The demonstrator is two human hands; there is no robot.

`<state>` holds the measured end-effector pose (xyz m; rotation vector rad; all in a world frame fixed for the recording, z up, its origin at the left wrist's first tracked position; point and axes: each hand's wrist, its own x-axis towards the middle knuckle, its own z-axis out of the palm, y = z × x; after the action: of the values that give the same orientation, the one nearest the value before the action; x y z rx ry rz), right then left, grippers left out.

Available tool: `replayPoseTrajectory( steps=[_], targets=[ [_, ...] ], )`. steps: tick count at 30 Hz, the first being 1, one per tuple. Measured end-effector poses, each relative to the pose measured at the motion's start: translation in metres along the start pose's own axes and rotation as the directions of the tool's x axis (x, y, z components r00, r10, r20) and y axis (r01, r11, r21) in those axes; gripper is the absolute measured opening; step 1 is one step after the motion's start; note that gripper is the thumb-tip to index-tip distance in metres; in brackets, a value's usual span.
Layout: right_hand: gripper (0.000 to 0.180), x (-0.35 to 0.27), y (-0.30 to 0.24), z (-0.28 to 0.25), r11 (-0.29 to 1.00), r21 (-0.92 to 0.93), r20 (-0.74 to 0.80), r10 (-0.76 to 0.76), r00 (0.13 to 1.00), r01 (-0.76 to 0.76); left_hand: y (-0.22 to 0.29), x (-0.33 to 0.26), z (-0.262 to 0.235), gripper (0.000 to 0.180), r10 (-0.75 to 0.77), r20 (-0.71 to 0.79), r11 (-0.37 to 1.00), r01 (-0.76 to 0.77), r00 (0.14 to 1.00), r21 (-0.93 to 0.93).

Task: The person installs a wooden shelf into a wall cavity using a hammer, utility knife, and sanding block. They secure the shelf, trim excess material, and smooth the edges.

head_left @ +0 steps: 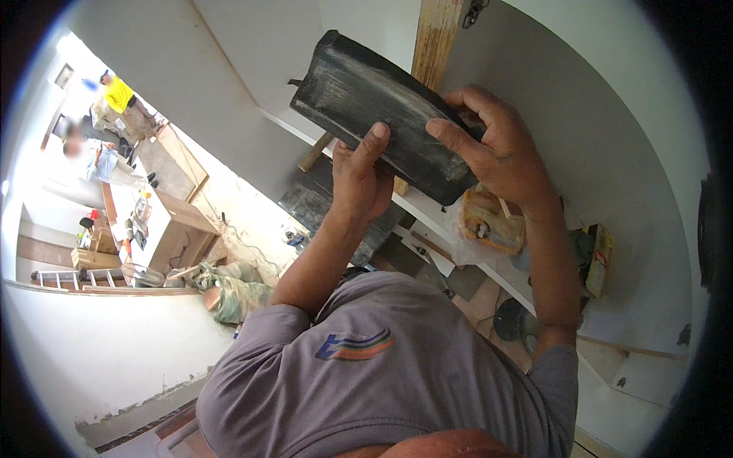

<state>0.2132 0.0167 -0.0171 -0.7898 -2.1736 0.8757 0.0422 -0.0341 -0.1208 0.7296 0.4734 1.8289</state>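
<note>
A long black dusty slab-like thing (pixel 374 95), with scuffed faces and raised edges, is held up at a tilt in front of me; its exact kind I cannot make out. My left hand (pixel 363 179) grips its lower edge, with the thumb pressed on the near face. At the right end my right hand (pixel 496 145) is wrapped round it, its thumb lying on the face and its fingers partly hidden behind. A small dark tab sticks out at the slab's left end. Below my right hand, a yellow plastic container (pixel 496 225) lies on a white shelf.
A grey cabinet panel (pixel 588 153) curves round on the right, with a wooden post (pixel 437 46) behind the slab. Beside my left forearm stands a dark flat box (pixel 305 198). Two people (pixel 120 93) are in the room far left, near a wooden cabinet (pixel 183 225) and a ladder (pixel 84 278).
</note>
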Motion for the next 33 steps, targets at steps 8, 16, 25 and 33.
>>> replayPoseTrajectory(
  steps=[8, 16, 25, 33],
  targets=[
    [0.034, 0.007, 0.03, 0.015, 0.876, 0.413, 0.056, 0.251, 0.966, -0.251, 0.001, -0.006, -0.04, 0.059, -0.029, 0.166, 0.975, 0.065, 0.986, -0.213],
    [0.031, 0.012, 0.026, 0.06, 0.95, -0.076, -0.165, -0.312, 0.936, 0.304, 0.017, -0.024, -0.048, 0.054, -0.099, 0.009, 0.952, 0.098, 0.995, -0.291],
    [0.049, -0.007, 0.002, 0.084, 0.911, -0.259, -0.008, -0.334, 0.942, 0.321, 0.001, -0.007, -0.072, 0.057, 0.049, 0.305, 0.832, 0.13, 0.951, -0.54],
    [0.045, -0.001, 0.006, 0.071, 0.873, -0.366, -0.015, -0.353, 0.936, 0.323, 0.007, 0.002, -0.044, 0.07, -0.003, 0.163, 0.898, 0.075, 0.987, -0.434]
  ],
)
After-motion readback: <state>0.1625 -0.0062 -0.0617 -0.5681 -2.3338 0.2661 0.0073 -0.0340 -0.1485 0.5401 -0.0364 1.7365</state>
